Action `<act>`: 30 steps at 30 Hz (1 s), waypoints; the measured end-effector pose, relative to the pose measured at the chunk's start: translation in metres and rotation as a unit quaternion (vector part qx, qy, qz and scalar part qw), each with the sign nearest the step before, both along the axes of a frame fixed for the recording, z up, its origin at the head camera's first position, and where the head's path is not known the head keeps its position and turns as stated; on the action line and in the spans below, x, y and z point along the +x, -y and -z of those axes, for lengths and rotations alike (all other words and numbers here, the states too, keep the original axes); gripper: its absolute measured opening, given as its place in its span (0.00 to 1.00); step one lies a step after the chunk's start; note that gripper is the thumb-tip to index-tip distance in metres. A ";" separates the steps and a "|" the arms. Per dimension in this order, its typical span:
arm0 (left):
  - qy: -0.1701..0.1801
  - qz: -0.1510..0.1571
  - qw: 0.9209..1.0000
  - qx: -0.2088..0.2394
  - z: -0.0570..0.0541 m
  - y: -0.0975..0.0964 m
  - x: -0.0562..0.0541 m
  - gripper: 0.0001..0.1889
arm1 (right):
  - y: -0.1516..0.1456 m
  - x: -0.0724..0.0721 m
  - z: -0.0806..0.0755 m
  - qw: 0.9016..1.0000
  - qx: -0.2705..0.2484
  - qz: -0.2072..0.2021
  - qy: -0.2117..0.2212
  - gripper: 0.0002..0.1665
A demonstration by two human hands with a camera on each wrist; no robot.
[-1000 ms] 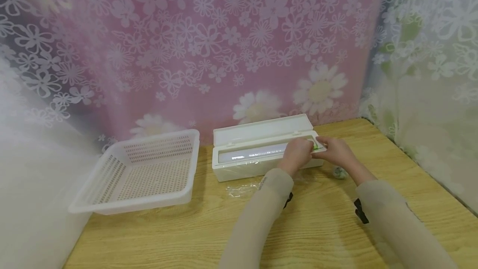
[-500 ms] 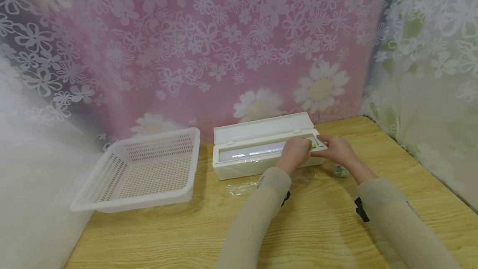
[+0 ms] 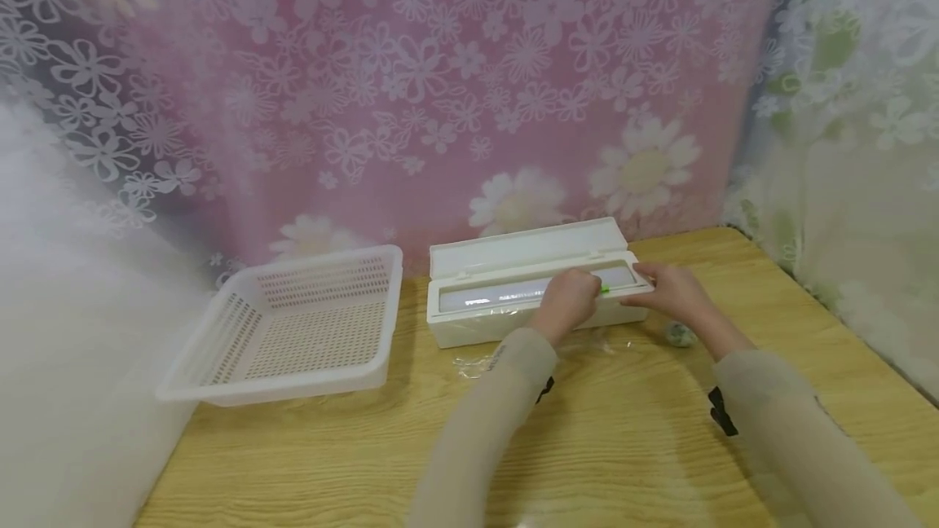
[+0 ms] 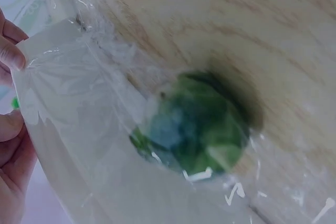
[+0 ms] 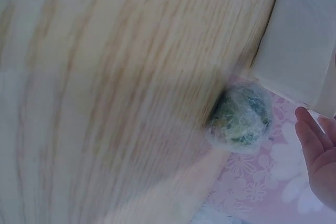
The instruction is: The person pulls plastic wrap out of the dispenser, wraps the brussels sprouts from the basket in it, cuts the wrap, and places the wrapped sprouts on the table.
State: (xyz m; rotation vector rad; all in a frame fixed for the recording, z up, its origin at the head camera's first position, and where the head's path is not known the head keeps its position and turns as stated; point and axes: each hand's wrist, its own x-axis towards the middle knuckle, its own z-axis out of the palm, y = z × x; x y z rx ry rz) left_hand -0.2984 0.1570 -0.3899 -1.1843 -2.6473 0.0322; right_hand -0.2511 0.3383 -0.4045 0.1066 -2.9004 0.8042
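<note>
A long white cling film dispenser (image 3: 469,332) lies on the table with its lid (image 3: 528,247) raised and a film roll (image 3: 484,296) inside. My left hand (image 3: 568,300), fingers curled, pinches a small green slider (image 3: 605,289) on the dispenser's front edge. My right hand (image 3: 675,296) grips the dispenser's right end between thumb and fingers. Clear film (image 4: 94,82) hangs down the front onto the table. Under the film, in the left wrist view, sits a round dark green item (image 4: 199,129), its kind unclear. My left arm hides it in the head view.
A white perforated basket (image 3: 389,332) stands left of the dispenser. Right of it lies a film-wrapped greenish ball (image 5: 241,116), close to my right wrist. A flowered curtain (image 3: 411,104) hangs behind the wooden table (image 3: 330,455).
My left hand has slid leftward along the dispenser's front edge with the green slider, away from my right hand. The right hand stays at the end. The head view has shifted slightly.
</note>
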 end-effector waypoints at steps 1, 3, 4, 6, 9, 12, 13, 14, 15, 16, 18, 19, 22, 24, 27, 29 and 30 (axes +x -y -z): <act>0.001 0.000 1.000 -0.001 0.000 0.002 0.000 0.03 | 0.001 0.000 0.000 1.000 0.001 0.000 -0.001 0.49; 0.003 0.005 1.000 -0.001 0.001 0.005 0.001 0.04 | 0.002 0.002 0.001 1.000 0.002 0.001 -0.002 0.49; 0.004 0.007 1.000 0.000 0.001 0.006 0.001 0.04 | 0.003 0.002 0.001 1.000 0.002 0.002 -0.002 0.48; 0.004 0.011 1.000 -0.001 0.001 0.008 0.001 0.05 | 0.004 0.004 0.001 1.000 0.001 0.004 -0.001 0.47; 0.005 0.012 1.000 -0.002 0.002 0.011 0.001 0.05 | 0.005 0.004 0.001 1.000 0.002 0.002 0.002 0.47; 0.008 0.007 1.000 -0.001 0.003 0.014 0.001 0.06 | 0.006 0.004 0.002 1.000 0.000 -0.001 0.005 0.46; 0.007 0.006 1.000 0.001 0.003 0.016 0.001 0.06 | 0.007 0.003 0.003 1.000 -0.002 -0.003 0.006 0.46; 0.006 0.005 1.000 0.002 0.004 0.017 0.001 0.06 | 0.007 0.003 0.003 1.000 -0.004 -0.003 0.007 0.47; 0.005 0.005 1.000 0.004 0.004 0.018 0.001 0.06 | 0.008 0.002 0.003 1.000 -0.004 -0.003 0.007 0.47; 0.003 0.005 1.000 0.007 0.004 0.019 0.001 0.06 | 0.008 0.002 0.003 1.000 -0.005 -0.003 0.008 0.47; -0.005 0.008 1.000 0.011 0.003 0.022 0.001 0.06 | 0.009 0.001 0.003 1.000 -0.004 -0.001 0.008 0.48; -0.008 0.011 1.000 0.011 0.003 0.023 0.001 0.07 | 0.009 0.001 0.003 1.000 -0.004 -0.001 0.008 0.49; -0.005 0.012 1.000 0.019 0.002 0.028 0.001 0.08 | 0.009 0.000 0.002 1.000 0.001 0.000 0.008 0.49; 0.001 0.009 1.000 0.021 0.001 0.031 0.000 0.09 | 0.009 0.001 0.001 1.000 0.004 0.002 0.010 0.49; 0.011 0.006 1.000 0.022 -0.001 0.036 0.000 0.09 | 0.007 0.002 -0.002 1.000 0.006 0.005 0.017 0.49; 0.011 0.005 1.000 0.019 -0.002 0.040 0.000 0.09 | 0.006 0.003 -0.003 1.000 0.006 0.007 0.022 0.50; 0.016 0.003 1.000 0.018 -0.003 0.041 0.000 0.09 | 0.005 0.003 -0.004 1.000 0.006 0.007 0.024 0.50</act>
